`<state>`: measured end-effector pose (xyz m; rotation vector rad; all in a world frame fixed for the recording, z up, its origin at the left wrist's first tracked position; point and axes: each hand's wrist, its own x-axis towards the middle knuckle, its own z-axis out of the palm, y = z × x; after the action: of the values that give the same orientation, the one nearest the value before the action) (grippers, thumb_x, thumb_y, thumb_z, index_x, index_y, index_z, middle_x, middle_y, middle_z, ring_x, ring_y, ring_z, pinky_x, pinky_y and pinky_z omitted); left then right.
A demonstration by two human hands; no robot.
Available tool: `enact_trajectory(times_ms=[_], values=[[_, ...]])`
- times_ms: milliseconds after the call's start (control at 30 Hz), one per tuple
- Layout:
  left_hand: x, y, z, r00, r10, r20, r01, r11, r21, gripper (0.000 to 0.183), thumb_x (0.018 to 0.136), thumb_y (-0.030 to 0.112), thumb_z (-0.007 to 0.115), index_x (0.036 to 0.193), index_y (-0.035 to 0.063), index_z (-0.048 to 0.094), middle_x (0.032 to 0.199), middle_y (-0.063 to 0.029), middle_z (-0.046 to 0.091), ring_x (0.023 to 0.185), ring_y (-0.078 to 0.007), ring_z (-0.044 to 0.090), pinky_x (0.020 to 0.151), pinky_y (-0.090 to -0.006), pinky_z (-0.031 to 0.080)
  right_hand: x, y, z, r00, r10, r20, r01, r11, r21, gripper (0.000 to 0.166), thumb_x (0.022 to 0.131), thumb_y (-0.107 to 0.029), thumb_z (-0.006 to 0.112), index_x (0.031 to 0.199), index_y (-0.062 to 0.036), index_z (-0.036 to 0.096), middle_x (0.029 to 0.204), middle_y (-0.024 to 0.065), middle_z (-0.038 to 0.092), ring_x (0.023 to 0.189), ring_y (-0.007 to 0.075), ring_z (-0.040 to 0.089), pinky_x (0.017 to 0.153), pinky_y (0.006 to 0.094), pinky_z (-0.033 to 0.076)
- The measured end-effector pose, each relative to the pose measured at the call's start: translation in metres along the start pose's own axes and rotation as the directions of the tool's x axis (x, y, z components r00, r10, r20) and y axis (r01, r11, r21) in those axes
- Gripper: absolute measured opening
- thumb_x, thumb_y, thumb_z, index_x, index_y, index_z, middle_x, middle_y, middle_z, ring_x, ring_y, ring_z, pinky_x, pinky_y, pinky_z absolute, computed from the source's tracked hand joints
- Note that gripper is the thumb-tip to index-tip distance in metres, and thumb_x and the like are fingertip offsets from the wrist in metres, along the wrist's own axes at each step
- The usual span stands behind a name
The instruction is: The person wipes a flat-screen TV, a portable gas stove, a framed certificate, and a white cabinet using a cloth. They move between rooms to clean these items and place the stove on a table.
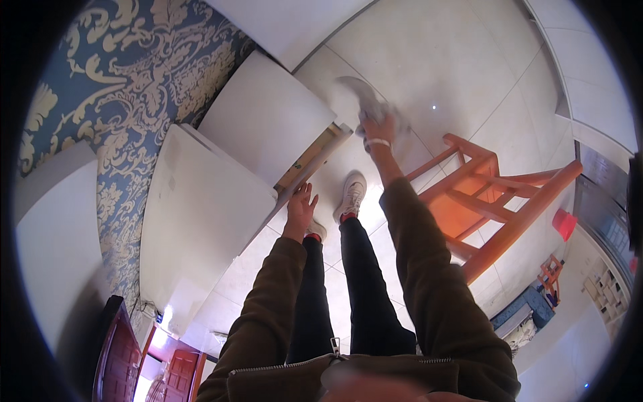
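Observation:
My right hand [378,126] grips a grey cloth [365,95], blurred by motion, above the pale tiled floor. A light band circles that wrist. Near the front edge of a white cabinet, my left hand [301,205] hovers with fingers apart and nothing in them; whether its fingertips touch the edge I cannot tell. A partly pulled-out drawer [307,160] shows a narrow opening along its top, beside a white cabinet top [266,118]. Its inside is mostly hidden.
An orange wooden chair [464,201] stands at the right. Beyond it are a red bucket [564,224] and a blue sofa [545,306]. At the left, a white cabinet surface [201,216] lies against patterned wallpaper [115,166]. My shoes [352,193] are on the floor between the cabinet and chair.

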<state>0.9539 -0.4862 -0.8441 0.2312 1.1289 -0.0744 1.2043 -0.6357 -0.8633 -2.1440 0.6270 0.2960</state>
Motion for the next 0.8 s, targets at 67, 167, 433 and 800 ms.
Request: enact_trajectory(times_ms=[67, 167, 433, 800], values=[[-0.002, 0.013, -0.003, 0.988, 0.095, -0.119, -0.097, 0.995, -0.006, 0.044, 0.075, -0.004, 0.050, 0.116, 0.0108, 0.047, 0.122, 0.0024, 0.048, 0.122, -0.0145, 0.041, 0.100, -0.0455, 0.029, -0.044, 0.001, -0.018, 0.974, 0.191, 0.119, -0.221, 0.912, 0.347, 0.068, 0.061, -0.023, 0.071, 0.120, 0.0005, 0.045, 0.107, 0.0189, 0.057, 0.096, 0.0312, 0.056, 0.082, 0.0376, 0.046], [0.003, 0.029, 0.007, 0.963, 0.178, -0.204, -0.172, 0.984, 0.046, 0.055, 0.076, -0.005, 0.047, 0.125, 0.0158, 0.038, 0.130, 0.0015, 0.043, 0.124, -0.0161, 0.040, 0.100, -0.0468, 0.029, -0.100, -0.008, -0.059, 0.916, 0.381, 0.124, -0.389, 0.770, 0.505, 0.073, 0.063, -0.017, 0.069, 0.124, 0.0070, 0.038, 0.113, 0.0186, 0.053, 0.095, 0.0257, 0.055, 0.080, 0.0331, 0.046], [0.003, 0.046, 0.048, 0.965, 0.163, -0.204, -0.175, 0.984, -0.042, 0.010, 0.077, -0.002, 0.048, 0.080, 0.0080, 0.048, 0.098, -0.0052, 0.052, 0.119, -0.0237, 0.047, 0.095, -0.0488, 0.037, -0.174, -0.024, -0.110, 0.964, 0.179, 0.197, -0.253, 0.844, 0.473, 0.060, 0.064, -0.010, 0.069, 0.118, 0.0046, 0.045, 0.111, 0.0165, 0.055, 0.100, 0.0254, 0.054, 0.087, 0.0325, 0.043], [-0.167, 0.052, 0.226, 0.751, 0.120, 0.650, -0.660, 0.181, 0.729, 0.060, 0.083, 0.021, 0.062, 0.133, 0.0024, 0.035, 0.128, -0.0087, 0.043, 0.117, -0.0214, 0.042, 0.101, -0.0306, 0.034, -0.228, -0.137, -0.202, 0.776, -0.417, 0.473, 0.257, 0.894, 0.366, 0.062, 0.070, -0.029, 0.073, 0.118, 0.0021, 0.048, 0.105, 0.0169, 0.056, 0.098, 0.0270, 0.056, 0.086, 0.0355, 0.043]])
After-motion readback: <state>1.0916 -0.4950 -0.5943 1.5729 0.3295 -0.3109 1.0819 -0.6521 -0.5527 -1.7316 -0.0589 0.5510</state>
